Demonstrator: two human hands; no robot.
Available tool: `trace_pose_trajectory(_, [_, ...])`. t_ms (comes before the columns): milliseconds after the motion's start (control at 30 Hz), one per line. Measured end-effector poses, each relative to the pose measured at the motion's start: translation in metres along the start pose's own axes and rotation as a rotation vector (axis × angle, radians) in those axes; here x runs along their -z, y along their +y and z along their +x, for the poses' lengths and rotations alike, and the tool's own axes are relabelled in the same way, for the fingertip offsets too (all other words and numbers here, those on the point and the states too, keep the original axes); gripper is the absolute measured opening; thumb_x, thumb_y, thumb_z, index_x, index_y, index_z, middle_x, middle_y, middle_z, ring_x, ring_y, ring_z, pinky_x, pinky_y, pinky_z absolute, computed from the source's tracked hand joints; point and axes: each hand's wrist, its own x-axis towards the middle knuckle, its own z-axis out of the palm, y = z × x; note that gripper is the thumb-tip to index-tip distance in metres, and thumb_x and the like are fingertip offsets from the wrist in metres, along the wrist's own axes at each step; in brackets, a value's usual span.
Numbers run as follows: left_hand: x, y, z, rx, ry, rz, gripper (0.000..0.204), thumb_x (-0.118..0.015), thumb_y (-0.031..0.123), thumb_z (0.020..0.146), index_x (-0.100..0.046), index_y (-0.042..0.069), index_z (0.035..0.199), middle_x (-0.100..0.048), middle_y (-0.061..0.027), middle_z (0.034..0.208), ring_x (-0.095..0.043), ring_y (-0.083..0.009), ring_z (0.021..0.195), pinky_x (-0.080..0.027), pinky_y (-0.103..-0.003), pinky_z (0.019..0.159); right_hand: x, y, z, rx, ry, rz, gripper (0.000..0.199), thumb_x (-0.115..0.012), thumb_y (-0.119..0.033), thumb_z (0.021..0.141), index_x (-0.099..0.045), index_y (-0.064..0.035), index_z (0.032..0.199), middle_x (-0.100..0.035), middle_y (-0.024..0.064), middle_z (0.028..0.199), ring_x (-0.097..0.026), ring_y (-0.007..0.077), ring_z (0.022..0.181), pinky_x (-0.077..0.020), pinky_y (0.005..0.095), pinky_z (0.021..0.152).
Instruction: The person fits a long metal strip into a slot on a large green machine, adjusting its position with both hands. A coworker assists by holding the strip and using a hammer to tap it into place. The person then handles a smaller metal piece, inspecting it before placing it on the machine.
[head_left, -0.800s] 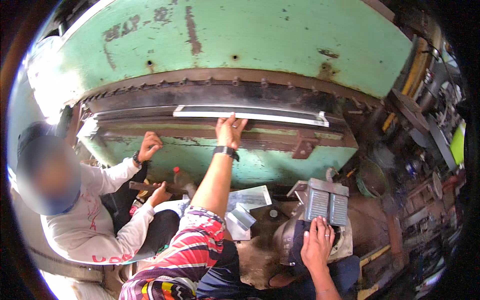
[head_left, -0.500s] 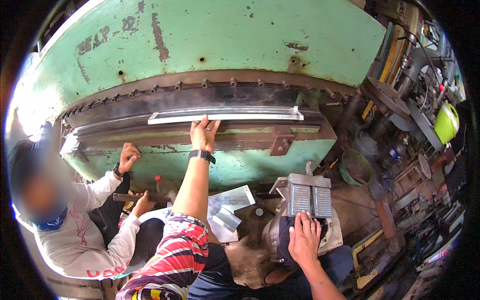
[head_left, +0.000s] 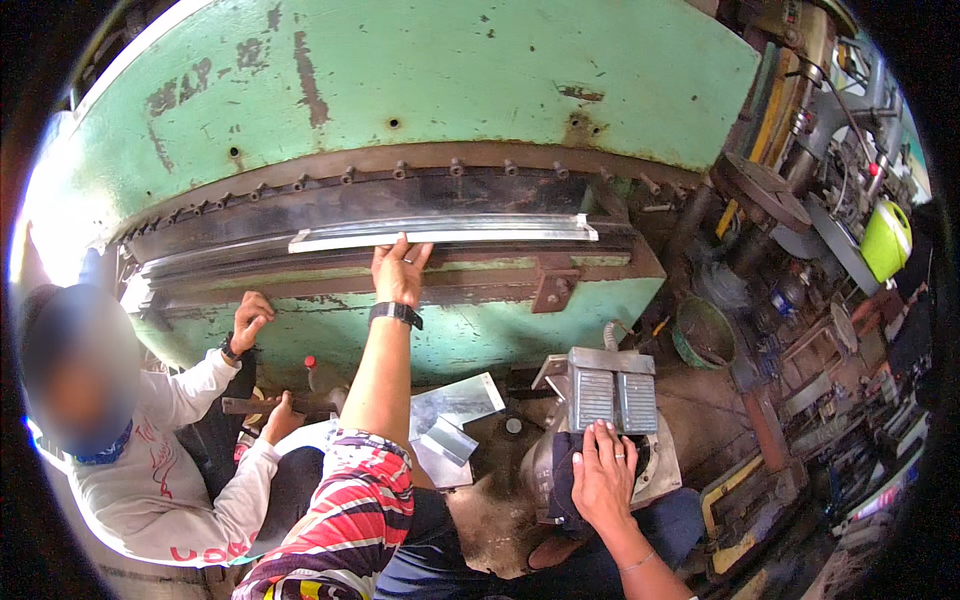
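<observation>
While the long, bright strip of folded sheet metal (head_left: 440, 233) is being held in the slot of the big, worn green press brake (head_left: 420, 90), the left hand (head_left: 398, 272) is being pressed against the strip's lower edge, fingers spread and pointing upward, right under the dark upper tool. Nothing is being clasped by it; the strip is only being steadied by the fingertips. The right hand (head_left: 603, 478) is being laid flat and open on a dark cloth over a grey metal housing, just below the grey ribbed double foot pedal (head_left: 607, 392), touching neither pedal plate as far as can be told.

Danger is being judged mainly at the left fingertips: if the pedal is being triggered while they are resting so near the tool line, they could be caught or struck by the strip as it swings up. Because the strip is being supported near its middle only, its ends could be sagging or shifting, and a crooked bend could be produced.

A co-worker's hand (head_left: 250, 318) is being rested on the green machine front lower left, well apart from the strip, while the co-worker's other hand is being closed on a dark bar (head_left: 262, 405) nearby.
</observation>
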Motion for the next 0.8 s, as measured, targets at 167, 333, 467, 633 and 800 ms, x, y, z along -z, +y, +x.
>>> trace_pose_trajectory(167, [-0.003,-0.003,-0.005,0.027,0.071,-0.02,0.055,-0.064,0.004,0.1,-0.033,-0.006,0.144,-0.03,-0.0216,0.155,-0.041,-0.0371,0.139,-0.054,-0.055,0.108,-0.004,0.003,-0.005,-0.004,-0.023,-0.043,0.053,-0.058,-0.025,0.098,-0.054,0.0059,0.141,-0.05,0.0223,0.15,-0.044,0.0374,0.142,-0.0274,0.0556,0.12])
trace_pose_trajectory(333, [0.008,-0.011,0.003,-0.001,0.033,-0.003,0.034,-0.066,0.006,0.1,-0.045,0.0,0.126,-0.046,-0.0173,0.133,-0.054,-0.0335,0.121,-0.058,-0.053,0.102,-0.009,-0.003,-0.004,-0.015,-0.027,-0.02,0.05,-0.055,-0.018,0.099,-0.054,0.0116,0.14,-0.049,0.0251,0.149,-0.043,0.0394,0.142,-0.0268,0.0526,0.119])
trace_pose_trajectory(467, [-0.002,-0.013,-0.003,0.005,0.095,0.006,0.034,-0.066,0.007,0.1,-0.044,-0.003,0.124,-0.048,-0.0189,0.131,-0.058,-0.0372,0.117,-0.06,-0.05,0.101,-0.01,-0.01,-0.005,-0.039,-0.049,-0.014,0.051,-0.056,-0.019,0.099,-0.053,0.011,0.141,-0.049,0.024,0.15,-0.042,0.039,0.143,-0.0261,0.054,0.12])
trace_pose_trajectory(633, [0.008,-0.01,0.002,0.009,0.061,0.017,0.044,-0.066,0.009,0.1,-0.037,-0.005,0.131,-0.047,-0.0217,0.137,-0.059,-0.0414,0.119,-0.06,-0.05,0.101,-0.017,-0.01,-0.006,-0.037,-0.054,-0.019,0.053,-0.06,-0.019,0.098,-0.051,0.0079,0.143,-0.048,0.0224,0.152,-0.041,0.0383,0.145,-0.0263,0.0562,0.121])
trace_pose_trajectory(800, [0.001,-0.009,-0.006,0.058,0.046,0.001,0.063,-0.07,0.014,0.098,-0.029,-0.004,0.142,-0.043,-0.0242,0.144,-0.053,-0.0433,0.13,-0.053,-0.056,0.107,-0.016,-0.014,-0.006,-0.064,-0.066,-0.017,0.053,-0.06,-0.019,0.098,-0.051,0.0073,0.143,-0.048,0.0225,0.152,-0.041,0.0379,0.145,-0.0261,0.0561,0.121])
